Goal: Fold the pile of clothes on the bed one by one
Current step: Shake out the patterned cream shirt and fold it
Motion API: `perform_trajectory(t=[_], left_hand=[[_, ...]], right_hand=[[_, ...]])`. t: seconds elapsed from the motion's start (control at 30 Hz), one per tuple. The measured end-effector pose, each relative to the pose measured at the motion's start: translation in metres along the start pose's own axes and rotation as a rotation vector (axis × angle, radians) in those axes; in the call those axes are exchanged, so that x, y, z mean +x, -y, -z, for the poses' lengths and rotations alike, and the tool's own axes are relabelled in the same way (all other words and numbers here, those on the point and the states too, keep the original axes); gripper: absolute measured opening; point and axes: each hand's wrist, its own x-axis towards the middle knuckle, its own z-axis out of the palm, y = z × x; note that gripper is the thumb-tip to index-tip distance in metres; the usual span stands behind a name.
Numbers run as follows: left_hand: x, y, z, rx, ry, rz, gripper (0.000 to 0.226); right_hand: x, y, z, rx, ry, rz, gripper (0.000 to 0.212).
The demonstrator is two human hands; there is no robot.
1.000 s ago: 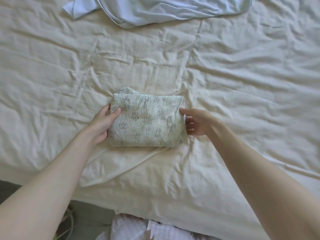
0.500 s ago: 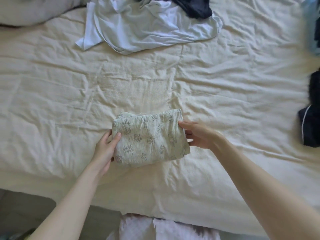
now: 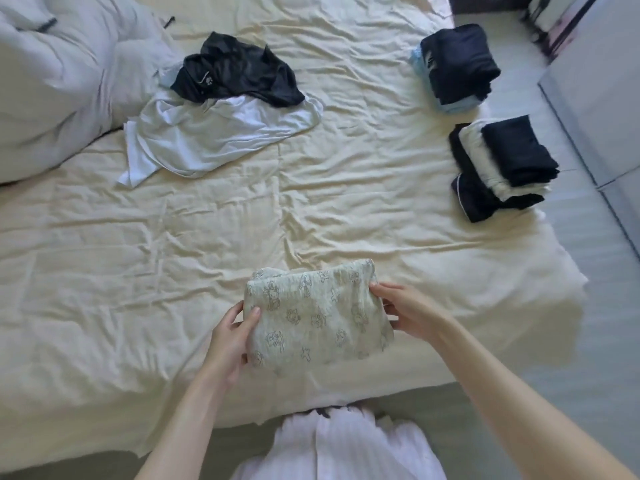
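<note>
A folded pale green printed garment (image 3: 317, 315) is held just above the cream bed sheet (image 3: 104, 271), near the bed's front edge. My left hand (image 3: 232, 336) grips its left side, thumb on top. My right hand (image 3: 407, 311) grips its right side, thumb on top too. Farther back on the bed lies an unfolded pile: a black garment (image 3: 235, 72) on top of a white shirt (image 3: 211, 133).
Two stacks of folded clothes sit at the bed's right edge: a dark stack on light blue (image 3: 457, 65) and a black-and-white stack (image 3: 502, 168). A grey duvet (image 3: 59, 74) is bunched at the back left. Floor and a grey cabinet (image 3: 595, 98) lie right.
Both hands have lifted the folded printed garment off the sheet and tilted it. The view has pulled back, showing the unfolded pile and the folded stacks.
</note>
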Motion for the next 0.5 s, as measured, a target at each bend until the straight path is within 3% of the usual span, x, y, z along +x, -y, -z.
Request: perform_trajectory(t=[0.27,0.5], left_hand=[[-0.006,-0.067,-0.111,0.259,0.177,-0.116,0.026],[0.029,-0.151,-0.276,0.457,0.273,-0.290,0.024]], right_hand=[[-0.054,0.014,0.094,0.205,-0.171,0.103,0.018],[-0.047,0.052,0.222,0.568,-0.203,0.121,0.019]])
